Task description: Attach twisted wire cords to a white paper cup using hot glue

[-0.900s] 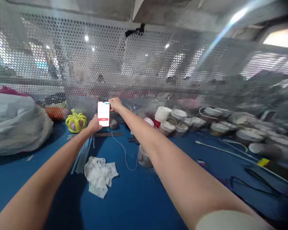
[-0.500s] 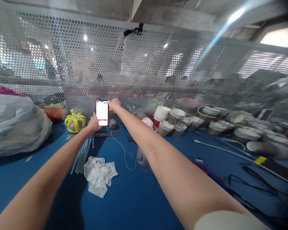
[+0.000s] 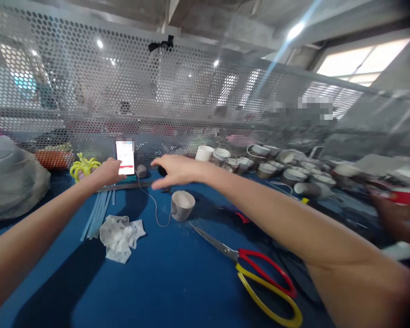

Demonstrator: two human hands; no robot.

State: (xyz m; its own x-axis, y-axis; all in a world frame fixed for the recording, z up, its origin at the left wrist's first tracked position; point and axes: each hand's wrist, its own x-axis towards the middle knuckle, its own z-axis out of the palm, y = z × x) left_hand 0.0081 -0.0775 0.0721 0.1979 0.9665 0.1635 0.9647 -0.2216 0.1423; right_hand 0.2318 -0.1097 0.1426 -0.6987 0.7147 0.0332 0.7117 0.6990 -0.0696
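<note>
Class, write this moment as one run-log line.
left hand: at phone | right hand: open, nothing held | scissors: on table | cup: near scissors' tip

The left arm (image 3: 48,223) held the left hand (image 3: 110,172) out far; the right arm (image 3: 276,213) slanted leftward, the right hand (image 3: 174,169) spread.

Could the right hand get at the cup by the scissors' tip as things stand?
Probably yes: the right hand looks empty and open, nothing visible stands between it and the cup, and the scissors lie on the cup's nearer side.
</note>
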